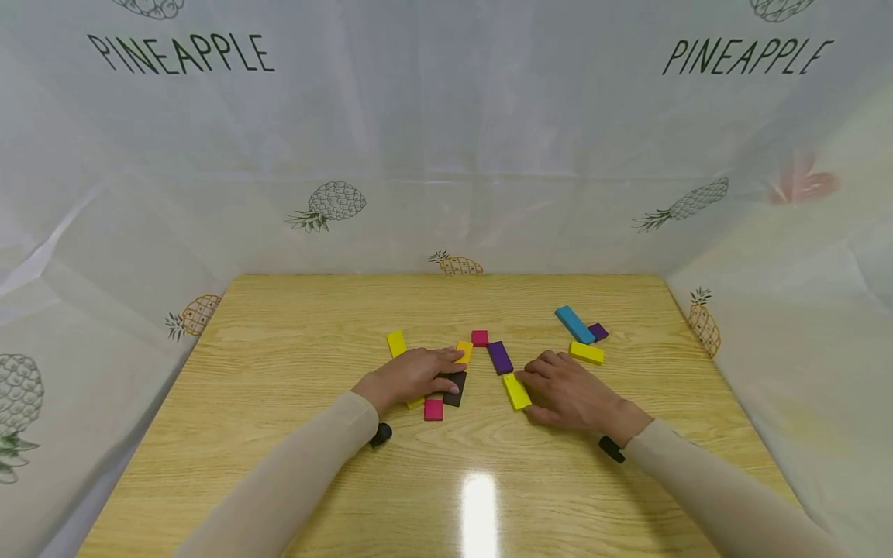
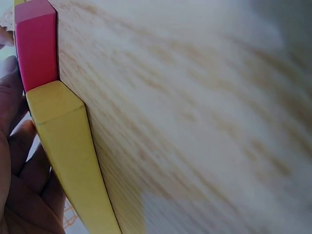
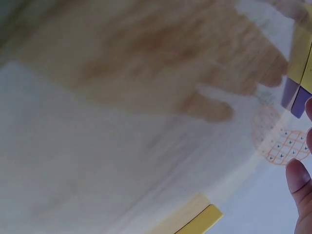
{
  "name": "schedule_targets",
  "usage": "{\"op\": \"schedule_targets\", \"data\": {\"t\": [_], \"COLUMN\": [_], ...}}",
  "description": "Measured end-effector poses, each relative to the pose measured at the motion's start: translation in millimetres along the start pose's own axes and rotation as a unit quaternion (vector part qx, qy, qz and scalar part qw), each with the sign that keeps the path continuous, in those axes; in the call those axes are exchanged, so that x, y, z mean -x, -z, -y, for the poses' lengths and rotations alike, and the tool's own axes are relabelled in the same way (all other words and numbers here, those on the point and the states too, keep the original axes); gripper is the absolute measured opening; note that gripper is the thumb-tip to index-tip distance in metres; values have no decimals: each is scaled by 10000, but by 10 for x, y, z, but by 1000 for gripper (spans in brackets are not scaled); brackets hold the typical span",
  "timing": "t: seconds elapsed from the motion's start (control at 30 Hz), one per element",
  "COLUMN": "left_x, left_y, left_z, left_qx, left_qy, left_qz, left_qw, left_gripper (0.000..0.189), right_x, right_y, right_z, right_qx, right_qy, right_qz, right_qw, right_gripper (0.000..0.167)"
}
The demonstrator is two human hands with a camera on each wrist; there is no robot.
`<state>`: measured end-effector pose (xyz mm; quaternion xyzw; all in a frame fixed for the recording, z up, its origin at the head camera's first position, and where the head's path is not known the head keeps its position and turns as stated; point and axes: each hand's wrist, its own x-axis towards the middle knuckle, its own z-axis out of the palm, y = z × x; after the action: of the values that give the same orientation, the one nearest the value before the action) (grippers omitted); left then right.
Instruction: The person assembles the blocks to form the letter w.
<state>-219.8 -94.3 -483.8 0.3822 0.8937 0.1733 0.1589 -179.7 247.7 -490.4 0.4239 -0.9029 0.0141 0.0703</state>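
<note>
On the wooden table, my left hand [image 1: 415,376] reaches over a group of blocks. Its fingertips touch an orange block [image 1: 463,351], and the thumb lies on a black block [image 1: 455,394]. A yellow block [image 1: 397,342] is partly hidden beneath this hand; a pink block [image 1: 433,410] lies just below. The left wrist view shows a yellow block [image 2: 68,146] end to end with a pink one [image 2: 36,44]. My right hand [image 1: 572,391] rests beside another yellow block [image 1: 517,392], its thumb and forefinger touching the block's right side. That block meets a purple block [image 1: 500,358].
A small pink block [image 1: 480,338] lies above the purple one. Farther right are a blue block [image 1: 575,324], a small purple block [image 1: 598,332] and a yellow block [image 1: 587,353]. White pineapple-print cloth [image 1: 446,155] stands behind and beside the table [image 1: 314,302].
</note>
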Motion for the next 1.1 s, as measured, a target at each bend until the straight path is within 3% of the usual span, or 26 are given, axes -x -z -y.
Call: {"op": "schedule_targets", "data": {"t": [1.1], "left_x": [-7], "left_y": [-13], "left_z": [7], "left_qx": [-115], "left_qy": [-76], "left_qz": [-11], "left_qw": [9999], "left_gripper": [56], "right_x": [-55], "right_y": [-44], "right_z": [-25], "right_qx": [129], "right_qy": [39], "right_qz": [-85], "right_qw": [9999], "right_gripper": [52]}}
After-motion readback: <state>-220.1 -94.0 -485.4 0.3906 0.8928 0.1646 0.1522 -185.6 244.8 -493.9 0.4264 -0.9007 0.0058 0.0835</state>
